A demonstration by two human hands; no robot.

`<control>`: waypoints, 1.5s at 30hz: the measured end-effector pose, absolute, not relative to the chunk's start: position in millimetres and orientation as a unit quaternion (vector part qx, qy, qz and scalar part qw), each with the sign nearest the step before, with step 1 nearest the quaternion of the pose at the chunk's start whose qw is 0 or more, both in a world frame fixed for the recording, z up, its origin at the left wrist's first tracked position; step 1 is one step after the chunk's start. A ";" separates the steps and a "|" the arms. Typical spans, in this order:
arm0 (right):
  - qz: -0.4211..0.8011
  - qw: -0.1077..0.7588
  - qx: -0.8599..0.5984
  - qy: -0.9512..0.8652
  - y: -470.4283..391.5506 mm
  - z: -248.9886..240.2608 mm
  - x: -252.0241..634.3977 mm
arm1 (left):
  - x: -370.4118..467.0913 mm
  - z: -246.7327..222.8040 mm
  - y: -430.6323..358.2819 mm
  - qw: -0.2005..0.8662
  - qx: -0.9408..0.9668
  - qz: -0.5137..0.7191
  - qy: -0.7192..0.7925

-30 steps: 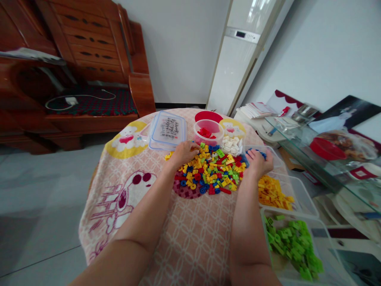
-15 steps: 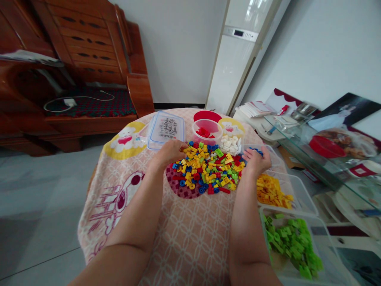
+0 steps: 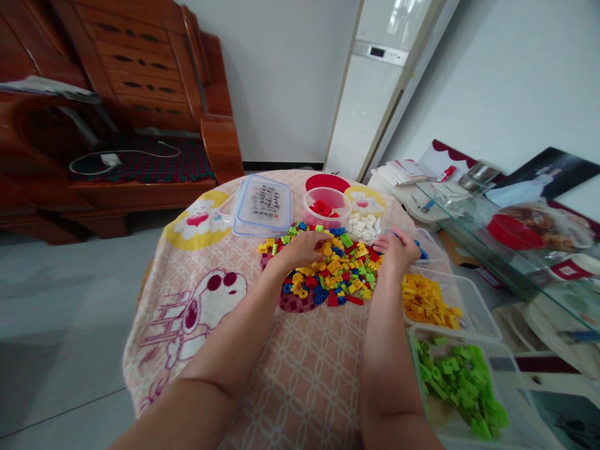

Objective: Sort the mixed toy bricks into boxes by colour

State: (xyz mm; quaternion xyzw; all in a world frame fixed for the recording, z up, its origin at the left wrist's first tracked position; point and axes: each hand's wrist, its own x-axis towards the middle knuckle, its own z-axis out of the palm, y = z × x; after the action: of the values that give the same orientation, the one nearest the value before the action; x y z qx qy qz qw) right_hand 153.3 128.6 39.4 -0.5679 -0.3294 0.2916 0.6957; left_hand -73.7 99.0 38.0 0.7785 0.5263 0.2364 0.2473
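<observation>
- Mixed plastic building bricks (image 3: 349, 265), small and yellow, red, blue and green, lay heaped on a pink, white-patterned tablecloth (image 3: 309, 369) in front of me.
- My left hand (image 3: 304, 247) was over the upper middle of the heap, fingers bent, tips among yellow pieces; I could not tell whether they pinched one.
- Half a second earlier that hand was at the heap's left edge; it had since shifted inward, uncovering the edge bricks and bringing other pieces under its fingers.
- My right hand (image 3: 398, 255) was at the heap's right side, fingers loosely spread and pointing left, beside a clear plastic box (image 3: 439, 253) with blue bricks (image 3: 424, 252) inside. It had moved only slightly; whether it held anything was hidden.
- Nearer me on the right, yellow bricks (image 3: 429, 300) and bright green bricks (image 3: 462, 375) filled parts of two more clear boxes.
- Beyond the heap were loose white bricks (image 3: 363, 226), a round translucent tub (image 3: 311, 215) holding red bricks (image 3: 321, 207), and a lidded, blue-edged plastic container (image 3: 262, 203).
</observation>
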 end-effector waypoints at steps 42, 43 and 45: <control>0.223 0.729 -0.592 -0.262 134.7 32.9 168.2 | -111.8 18.8 115.2 0.243 0.727 0.247 0.593; 0.205 0.739 -0.591 -0.251 135.1 33.0 170.5 | -111.8 18.7 115.2 0.243 0.726 0.248 0.593; 0.192 0.740 -0.591 -0.257 135.3 33.3 172.2 | -111.6 18.4 115.4 0.240 0.728 0.248 0.592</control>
State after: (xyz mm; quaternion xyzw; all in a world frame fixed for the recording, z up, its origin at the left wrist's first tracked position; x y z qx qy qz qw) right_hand 172.2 135.3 33.3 -0.5907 -0.2568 0.1923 0.7404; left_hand -111.6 115.4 18.4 0.7280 0.5920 0.2484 0.2404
